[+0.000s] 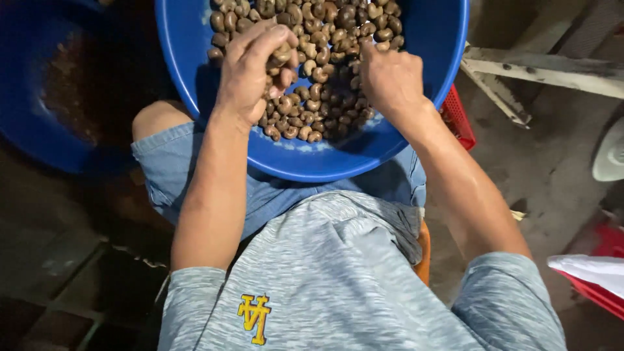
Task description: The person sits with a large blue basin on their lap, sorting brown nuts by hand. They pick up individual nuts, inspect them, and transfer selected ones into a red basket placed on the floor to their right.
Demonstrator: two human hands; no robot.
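Progress: blue basin (429,39) on lap holds heaped cashew nuts (325,58), sorting looks mid-way, most nuts unsorted | left hand (250,71): over basin's left half, fingers curled around a few nuts | right hand (390,78): near basin's right rim, knuckles up, closed; contents hidden.

One head-worn view, steeply downward, close over the person's lap and blue basin (448,39).
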